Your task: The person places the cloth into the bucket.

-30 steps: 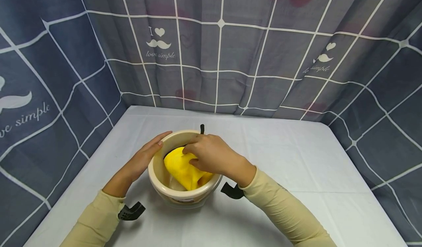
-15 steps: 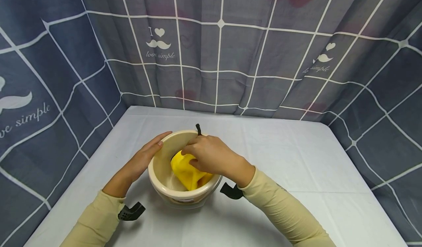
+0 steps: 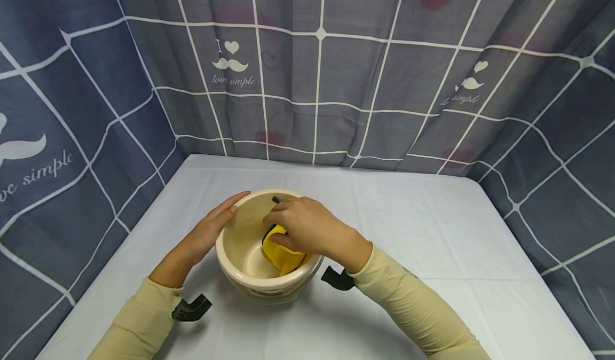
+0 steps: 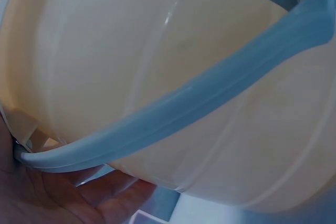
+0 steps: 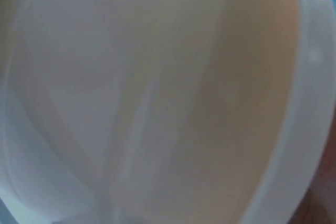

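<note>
A cream bucket [image 3: 269,283] stands on the table in the head view. My left hand [image 3: 206,232] steadies it at the left, thumb at the rim and fingers along the outer wall. In the left wrist view the bucket's side [image 4: 105,40] fills most of the picture, with its handle [image 4: 184,111] slanting across. My right hand [image 3: 312,224] reaches over the far right rim and pinches a yellow cloth [image 3: 283,258] with dark edging inside the bucket. A short black end [image 3: 276,200] shows beside its knuckles. Only bucket wall and rim [image 5: 310,77] are plain in the right wrist view.
A white cloth covers the table [image 3: 408,232]. Grey-blue checked curtains [image 3: 288,71] enclose it at the back and both sides. A black wrist mount [image 3: 192,308] sits on the left forearm, another mount [image 3: 338,278] on the right.
The yellow cloth has shifted right and lower in the bucket, and less of it shows. The black end has dropped from above the rim to inside it. The left hand stays put.
</note>
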### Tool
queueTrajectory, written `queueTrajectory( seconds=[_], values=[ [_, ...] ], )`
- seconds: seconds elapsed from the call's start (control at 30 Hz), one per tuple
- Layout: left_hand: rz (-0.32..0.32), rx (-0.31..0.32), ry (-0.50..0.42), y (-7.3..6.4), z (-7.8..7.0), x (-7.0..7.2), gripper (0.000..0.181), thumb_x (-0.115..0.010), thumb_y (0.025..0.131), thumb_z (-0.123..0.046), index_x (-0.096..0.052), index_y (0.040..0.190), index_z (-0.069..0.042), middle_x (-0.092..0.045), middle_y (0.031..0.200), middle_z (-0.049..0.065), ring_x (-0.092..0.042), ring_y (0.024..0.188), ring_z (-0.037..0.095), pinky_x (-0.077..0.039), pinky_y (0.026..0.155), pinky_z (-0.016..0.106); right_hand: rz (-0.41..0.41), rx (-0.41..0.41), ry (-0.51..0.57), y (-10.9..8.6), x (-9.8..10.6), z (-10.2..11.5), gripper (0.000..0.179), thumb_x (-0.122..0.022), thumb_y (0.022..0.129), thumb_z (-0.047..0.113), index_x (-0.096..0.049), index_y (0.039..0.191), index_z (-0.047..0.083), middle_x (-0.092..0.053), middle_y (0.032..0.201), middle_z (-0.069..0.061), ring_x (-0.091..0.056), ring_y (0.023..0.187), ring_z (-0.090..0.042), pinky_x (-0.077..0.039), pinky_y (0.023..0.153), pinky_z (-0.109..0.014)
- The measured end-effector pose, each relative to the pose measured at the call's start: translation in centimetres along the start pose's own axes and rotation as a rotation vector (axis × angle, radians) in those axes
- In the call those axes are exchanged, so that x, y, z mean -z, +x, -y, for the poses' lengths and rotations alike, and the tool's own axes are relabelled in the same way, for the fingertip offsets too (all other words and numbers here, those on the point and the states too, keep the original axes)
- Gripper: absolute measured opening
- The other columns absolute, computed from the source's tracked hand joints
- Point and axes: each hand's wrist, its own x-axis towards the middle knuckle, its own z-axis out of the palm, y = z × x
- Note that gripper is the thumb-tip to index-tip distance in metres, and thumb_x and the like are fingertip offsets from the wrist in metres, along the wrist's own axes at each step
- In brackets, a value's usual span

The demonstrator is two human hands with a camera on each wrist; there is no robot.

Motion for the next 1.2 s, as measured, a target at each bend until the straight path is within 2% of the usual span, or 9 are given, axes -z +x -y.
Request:
queueTrajectory(
  seconds=[0.1, 0.33, 0.57, 0.77, 0.97, 1.2],
  values=[
    [0.0, -0.002, 0.001, 0.1, 0.0, 0.0, 0.056, -0.031, 0.112, -0.036, -0.026, 0.162, -0.01, -0.026, 0.164, 0.015, -0.022, 0.149, 0.034, -0.031, 0.101, 0.009, -0.012, 0.01, -0.003, -0.1, 0.0, -0.1, 0.018, -0.077, 0.093, 0.027, -0.076, 0.109, 0.018, -0.072, 0.102, 0.003, -0.065, 0.113, -0.02, -0.051, 0.096, -0.038],
    [-0.005, 0.01, 0.013, 0.0, -0.1, 0.0, 0.056, -0.032, 0.112, -0.037, -0.027, 0.161, -0.011, -0.027, 0.164, 0.014, -0.022, 0.149, 0.034, -0.031, 0.1, 0.009, -0.018, 0.003, 0.003, -0.3, -0.1, -0.2, 0.019, -0.076, 0.093, 0.027, -0.076, 0.109, 0.017, -0.072, 0.102, 0.002, -0.066, 0.096, -0.016, -0.053, 0.085, -0.036],
    [-0.005, 0.024, 0.022, -0.1, -0.3, 0.0, 0.056, -0.033, 0.112, -0.038, -0.027, 0.162, -0.012, -0.026, 0.164, 0.015, -0.023, 0.148, 0.034, -0.033, 0.1, 0.01, -0.013, -0.023, 0.012, -0.7, -0.1, -0.3, 0.02, -0.075, 0.094, 0.029, -0.076, 0.112, 0.019, -0.072, 0.105, 0.003, -0.066, 0.103, -0.016, -0.052, 0.089, -0.037],
    [0.007, 0.022, 0.054, -0.1, -0.6, 0.1, 0.058, -0.032, 0.112, -0.04, -0.026, 0.162, -0.012, -0.024, 0.165, 0.014, -0.021, 0.149, 0.035, -0.031, 0.105, 0.018, -0.02, -0.045, 0.005, -1.0, 0.1, -0.5, 0.025, -0.075, 0.094, 0.03, -0.075, 0.116, 0.017, -0.071, 0.109, 0.003, -0.066, 0.103, -0.018, -0.053, 0.089, -0.038],
    [0.014, 0.009, 0.039, 0.0, -0.7, 0.2, 0.059, -0.032, 0.112, -0.039, -0.025, 0.162, -0.009, -0.024, 0.165, 0.016, -0.021, 0.149, 0.036, -0.031, 0.101, 0.011, -0.028, -0.056, -0.005, -1.3, 0.2, -0.9, 0.03, -0.075, 0.094, 0.03, -0.073, 0.119, 0.015, -0.069, 0.117, 0.001, -0.065, 0.106, -0.019, -0.052, 0.091, -0.039],
    [0.025, 0.002, 0.031, 0.1, -0.7, 0.2, 0.058, -0.033, 0.112, -0.039, -0.025, 0.162, -0.009, -0.023, 0.165, 0.016, -0.019, 0.15, 0.036, -0.031, 0.1, 0.009, -0.045, -0.053, 0.008, -1.6, 0.1, -1.2, 0.026, -0.074, 0.094, 0.027, -0.073, 0.117, 0.015, -0.069, 0.115, 0.002, -0.065, 0.098, -0.018, -0.053, 0.087, -0.038]
  ],
)
